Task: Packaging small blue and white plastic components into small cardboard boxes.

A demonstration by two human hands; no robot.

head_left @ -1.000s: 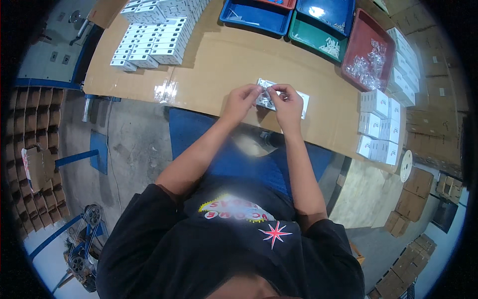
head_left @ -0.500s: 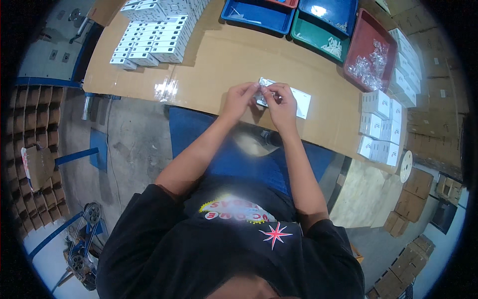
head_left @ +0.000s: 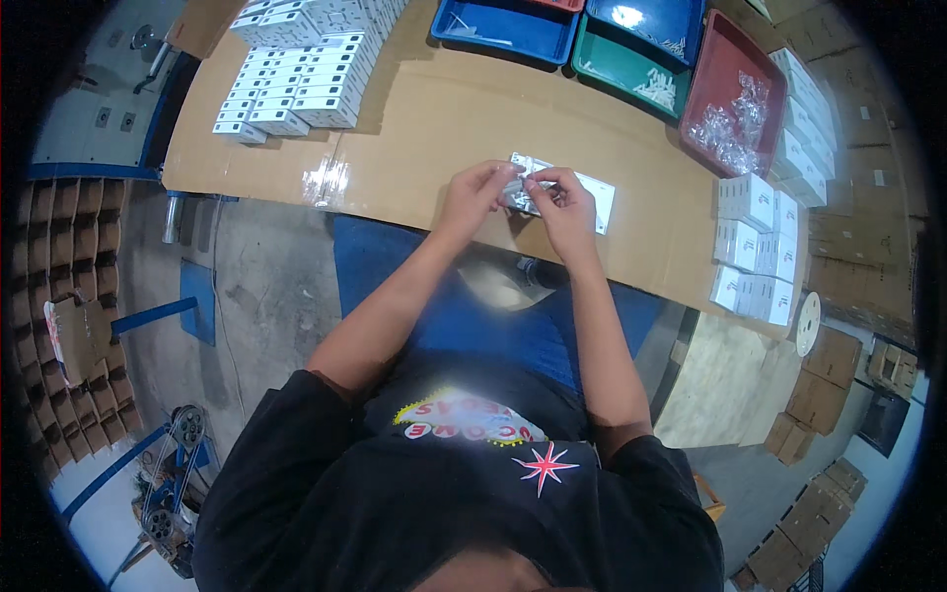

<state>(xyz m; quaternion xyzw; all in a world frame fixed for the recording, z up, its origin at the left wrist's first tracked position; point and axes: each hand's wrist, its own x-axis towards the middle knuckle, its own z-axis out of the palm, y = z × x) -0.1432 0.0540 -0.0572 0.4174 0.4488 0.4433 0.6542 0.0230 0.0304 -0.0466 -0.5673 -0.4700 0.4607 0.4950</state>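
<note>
Both my hands meet over the near part of the cardboard-covered table. My left hand (head_left: 477,200) is closed, thumb and forefinger pinched at the left side of a small shiny, greyish-white piece (head_left: 520,191). From the other side my right hand (head_left: 569,211) reaches to the same piece, its thumb and fingertips pressed together. The piece looks like crinkled clear plastic, but the fingers partly hide it and I cannot make out its kind. Under and beside the hands lies a flat white box (head_left: 602,200), its right end showing past my right hand.
Stacked white boxes (head_left: 296,94) stand at the far left, and more white boxes (head_left: 755,242) at the right edge. Blue (head_left: 503,46), green (head_left: 621,79) and red (head_left: 705,148) trays line the back; the green holds white plugs, the red clear packets. The table (head_left: 414,128) is cardboard-covered.
My right hand has shifted slightly to the right, and its fingers have drawn a little away from the left hand. More of the shiny piece shows between them.
</note>
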